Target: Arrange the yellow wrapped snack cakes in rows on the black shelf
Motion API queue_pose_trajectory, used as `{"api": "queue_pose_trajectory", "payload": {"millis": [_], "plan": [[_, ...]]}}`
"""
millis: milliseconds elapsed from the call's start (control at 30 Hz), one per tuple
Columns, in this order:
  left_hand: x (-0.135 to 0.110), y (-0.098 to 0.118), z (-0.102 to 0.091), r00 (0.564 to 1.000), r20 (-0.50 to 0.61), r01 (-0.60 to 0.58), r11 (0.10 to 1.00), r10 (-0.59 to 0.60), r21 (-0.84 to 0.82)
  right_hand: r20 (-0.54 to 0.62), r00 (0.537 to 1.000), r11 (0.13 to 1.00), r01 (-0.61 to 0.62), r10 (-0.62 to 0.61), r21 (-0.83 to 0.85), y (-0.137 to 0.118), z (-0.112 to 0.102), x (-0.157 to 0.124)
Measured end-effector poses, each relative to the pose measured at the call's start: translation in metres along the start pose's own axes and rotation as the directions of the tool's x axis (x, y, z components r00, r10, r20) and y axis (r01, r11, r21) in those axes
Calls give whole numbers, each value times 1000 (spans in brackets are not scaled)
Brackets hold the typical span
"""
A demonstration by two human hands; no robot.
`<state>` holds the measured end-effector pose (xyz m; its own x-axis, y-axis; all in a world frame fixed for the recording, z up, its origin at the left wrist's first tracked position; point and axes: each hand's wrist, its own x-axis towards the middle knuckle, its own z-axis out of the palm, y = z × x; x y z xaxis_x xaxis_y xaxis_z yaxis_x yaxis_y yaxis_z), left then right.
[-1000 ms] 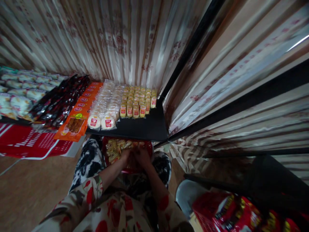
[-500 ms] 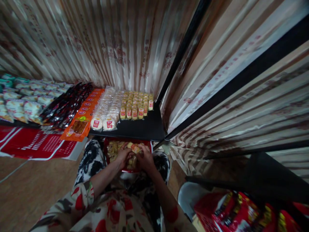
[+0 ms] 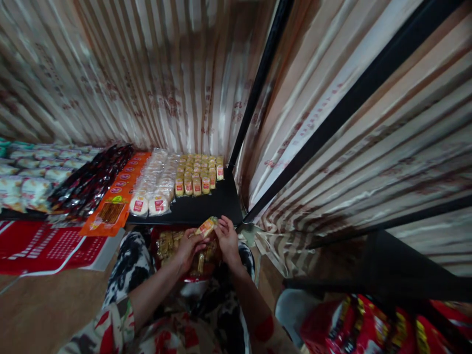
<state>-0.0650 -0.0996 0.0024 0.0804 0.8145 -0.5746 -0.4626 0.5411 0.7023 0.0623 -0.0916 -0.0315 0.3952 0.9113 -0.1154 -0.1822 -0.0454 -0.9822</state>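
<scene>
Both hands hold up a stack of small yellow snack packets (image 3: pixel 206 227) just in front of the black shelf's front edge (image 3: pixel 206 212). My left hand (image 3: pixel 188 248) grips the stack from the left and below. My right hand (image 3: pixel 227 241) pinches its right end. Under the hands, on my lap, sits a red basket (image 3: pixel 164 246) with more of the same packets. On the shelf, rows of yellow packets with red labels (image 3: pixel 199 174) stand beside round white packets (image 3: pixel 155 189).
Orange packets (image 3: pixel 118 191), dark packets (image 3: pixel 90 179) and pale bags (image 3: pixel 29 172) fill the shelf to the left. A red printed sheet (image 3: pixel 47 246) lies below it. Striped curtains and black shelf posts (image 3: pixel 258 83) close the back and right. Red snack bags (image 3: pixel 361 324) lie at lower right.
Both hands have risen out of the red basket, lifting a stack of yellow packets up toward the shelf's front edge. The camera has tilted slightly.
</scene>
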Motion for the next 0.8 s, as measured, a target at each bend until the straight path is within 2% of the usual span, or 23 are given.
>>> {"api": "queue_pose_trajectory", "payload": {"millis": [133,367,433,567,733,800], "plan": [[6,-4,14,997,-36,-65,998,66,27,-4,997,994,-72,72,80,-3,6,0],[21,-3,41,982,-74,-165,976,176,141,75,997,999,19,-21,27,-9,15,10],[27,0,48,981,-56,-172,969,185,180,61,997,999,52,-51,-9,-7,13,20],[43,10,60,978,-8,-196,922,211,335,-44,990,981,126,-133,-146,-2,6,50],[72,23,82,923,-53,-307,815,380,490,-111,967,952,198,-229,-234,-6,6,87],[83,26,94,914,-26,-334,790,404,514,-122,958,946,227,-260,-233,-7,9,103]]}}
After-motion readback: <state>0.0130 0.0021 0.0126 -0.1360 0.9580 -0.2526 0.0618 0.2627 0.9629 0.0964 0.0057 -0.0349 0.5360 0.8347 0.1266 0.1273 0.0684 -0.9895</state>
